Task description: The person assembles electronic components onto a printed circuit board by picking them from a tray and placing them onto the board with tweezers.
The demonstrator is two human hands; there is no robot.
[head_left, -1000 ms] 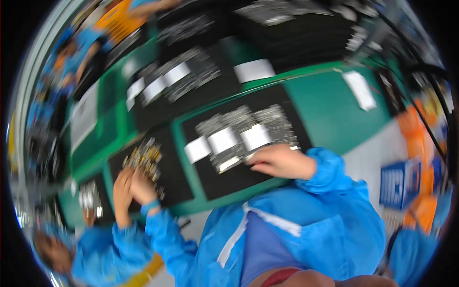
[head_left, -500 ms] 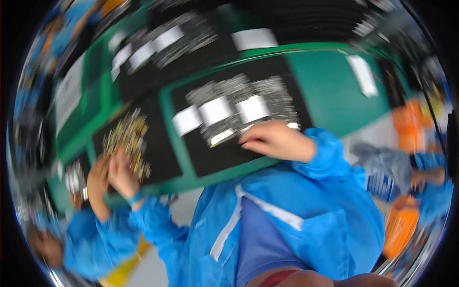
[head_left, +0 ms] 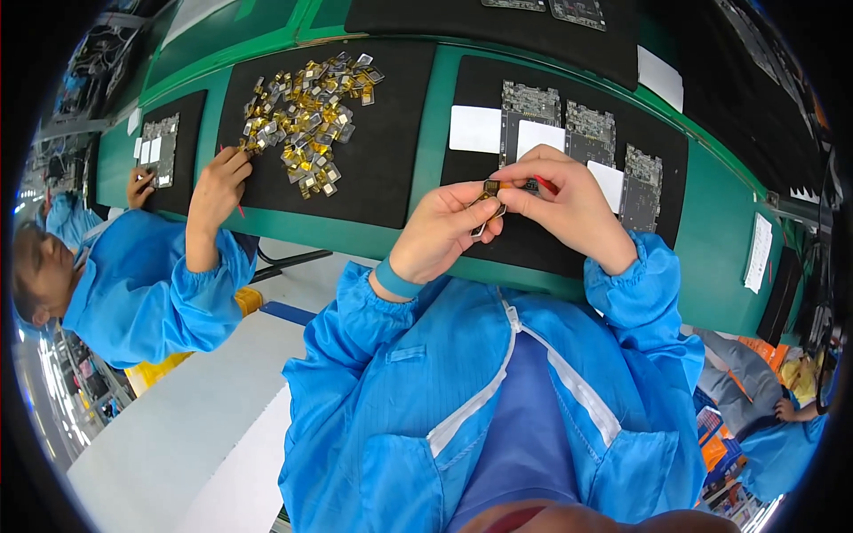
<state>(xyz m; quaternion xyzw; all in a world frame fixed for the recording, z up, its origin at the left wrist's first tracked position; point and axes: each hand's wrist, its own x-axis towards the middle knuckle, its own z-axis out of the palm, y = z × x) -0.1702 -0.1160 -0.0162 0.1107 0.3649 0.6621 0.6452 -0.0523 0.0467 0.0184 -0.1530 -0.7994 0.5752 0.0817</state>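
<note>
Two bare hands [head_left: 444, 229] [head_left: 569, 200] pinch a small, squarish dark-and-gold part [head_left: 490, 187].

Clock centre: between worker's left hand [head_left: 437, 229] and right hand [head_left: 569, 200]. I note a parts heap [head_left: 306, 120] on one mat [head_left: 382, 178], 10 o'clock; co-worker's hand [head_left: 218, 185] at its edge, 9. Second mat [head_left: 480, 80]: card [head_left: 475, 129] at 12, circuit boards [head_left: 593, 131] 1 to 3.

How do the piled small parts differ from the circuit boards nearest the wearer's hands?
The small parts lie jumbled; the circuit boards sit in a row. The small parts show yellow; the circuit boards look grey. Each part is smaller than a board. Both rest on black mats.
</note>
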